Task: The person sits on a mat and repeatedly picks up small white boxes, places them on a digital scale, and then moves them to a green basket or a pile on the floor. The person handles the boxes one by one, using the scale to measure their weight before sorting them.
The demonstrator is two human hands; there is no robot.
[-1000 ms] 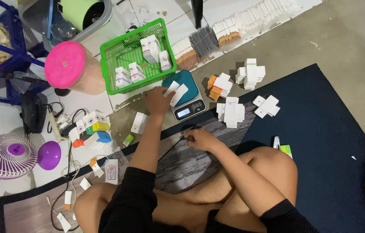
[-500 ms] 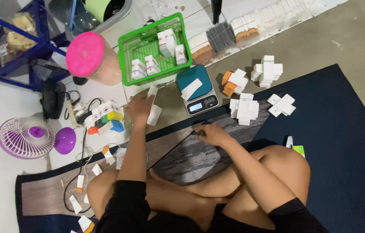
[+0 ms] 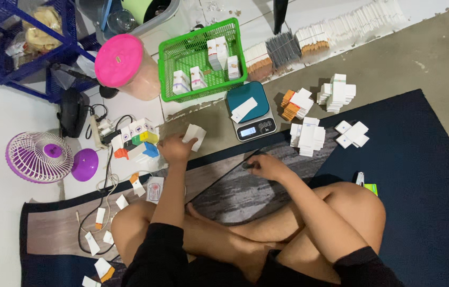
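I sit cross-legged on a rug. My left hand [image 3: 175,149] holds a small white box [image 3: 194,135] just above the floor, left of a teal digital scale [image 3: 250,112]. A white box [image 3: 244,109] lies on the scale's platform. My right hand [image 3: 264,165] rests closed on the grey rug [image 3: 245,191] below the scale; whether it holds something small is unclear. A green basket [image 3: 182,56] with several white boxes stands beyond the left hand.
Piles of white boxes [image 3: 309,135] lie right of the scale, with rows of flat cartons [image 3: 341,26] farther back. A pink-lidded jar [image 3: 123,64], a purple fan [image 3: 41,157], a power strip with cables [image 3: 99,133] and colourful boxes [image 3: 137,141] sit at left. Paper scraps [image 3: 102,242] litter the rug.
My left hand has drawn back from the scale toward me and to the left, carrying a white box. The right hand stays on the rug. The view shifted.
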